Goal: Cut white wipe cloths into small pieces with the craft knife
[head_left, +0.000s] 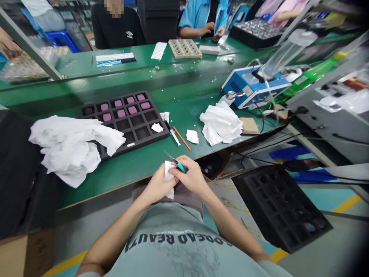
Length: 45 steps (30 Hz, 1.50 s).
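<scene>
In front of my lap, my left hand (pixel 157 184) is closed around a piece of white tissue (pixel 168 171), whose lower end hangs below the fingers. My right hand (pixel 192 177) grips a teal-and-black-handled tool (pixel 181 167) with a thin, pointed metal tip aimed up and left. Its fingers meet the left hand at the tissue; any small item inside is hidden. Beyond the hands on the green bench lie a syringe (pixel 174 135), an orange stick (pixel 182 138) and a folded scrap of tissue (pixel 192 136).
A black foam tray (pixel 135 132) holds several purple pieces (pixel 121 113). Crumpled white cloth (pixel 72 142) overlaps its left side. More crumpled tissue (pixel 220 123) sits before a blue machine (pixel 248 86). Another black tray (pixel 282 207) is low on the right. Co-workers sit across the bench.
</scene>
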Tool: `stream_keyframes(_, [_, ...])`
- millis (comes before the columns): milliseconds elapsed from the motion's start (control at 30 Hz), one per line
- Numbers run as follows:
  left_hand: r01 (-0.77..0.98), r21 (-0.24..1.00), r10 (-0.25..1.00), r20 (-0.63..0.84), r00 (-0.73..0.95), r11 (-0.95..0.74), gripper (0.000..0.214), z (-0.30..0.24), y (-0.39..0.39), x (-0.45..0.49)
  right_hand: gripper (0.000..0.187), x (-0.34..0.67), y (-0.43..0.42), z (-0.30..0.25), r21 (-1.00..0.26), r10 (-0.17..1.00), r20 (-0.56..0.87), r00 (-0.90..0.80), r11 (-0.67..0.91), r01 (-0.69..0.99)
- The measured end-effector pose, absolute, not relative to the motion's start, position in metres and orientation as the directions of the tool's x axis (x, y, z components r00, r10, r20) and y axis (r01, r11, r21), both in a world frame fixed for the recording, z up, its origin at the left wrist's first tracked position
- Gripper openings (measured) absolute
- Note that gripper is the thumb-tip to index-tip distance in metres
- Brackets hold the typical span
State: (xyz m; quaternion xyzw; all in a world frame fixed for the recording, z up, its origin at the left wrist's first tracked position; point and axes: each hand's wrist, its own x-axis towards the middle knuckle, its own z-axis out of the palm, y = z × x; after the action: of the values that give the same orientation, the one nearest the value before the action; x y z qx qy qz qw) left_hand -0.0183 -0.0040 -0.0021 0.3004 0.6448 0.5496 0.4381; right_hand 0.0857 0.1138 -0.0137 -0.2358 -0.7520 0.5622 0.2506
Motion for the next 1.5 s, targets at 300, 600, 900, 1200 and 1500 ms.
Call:
stream_keyframes(300, [-0.514,0.837,0.871,-0.383,-0.307,0.187,0.046,-0.006,-0.030,-0.030,0.035,0.071,0.147,-0.004,-0.996,0.733,-0.077,-0.676,-0.090,0.017])
stream_keyframes(600, [-0.406,0.873,0.825,-0.428,-0.370,0.271,0.025,-0.001,-0.047,-0.024,0.046,0.052,0.176,-0.005,-0.974,0.816,0.038,-0.577,0.160,0.162])
stream_keyframes(900, [-0.348,0.891,0.899,-0.378,-0.219,0.290,0.046,0.003,-0.026,-0.040,0.035,0.079,0.141,0.005,-0.988,0.718,-0.021,-0.695,0.092,0.125])
stream_keyframes(1200, [0.072,0.912,0.802,-0.316,-0.506,0.404,0.044,-0.002,-0.048,-0.097,0.044,0.089,0.200,-0.023,-0.977,0.909,0.023,-0.417,0.109,0.183])
stream_keyframes(1500, [0.784,0.435,0.760,0.281,-0.586,0.443,0.023,-0.015,-0.035,-0.069,0.031,0.085,0.182,-0.021,-0.968,0.911,0.011,-0.413,0.114,0.225])
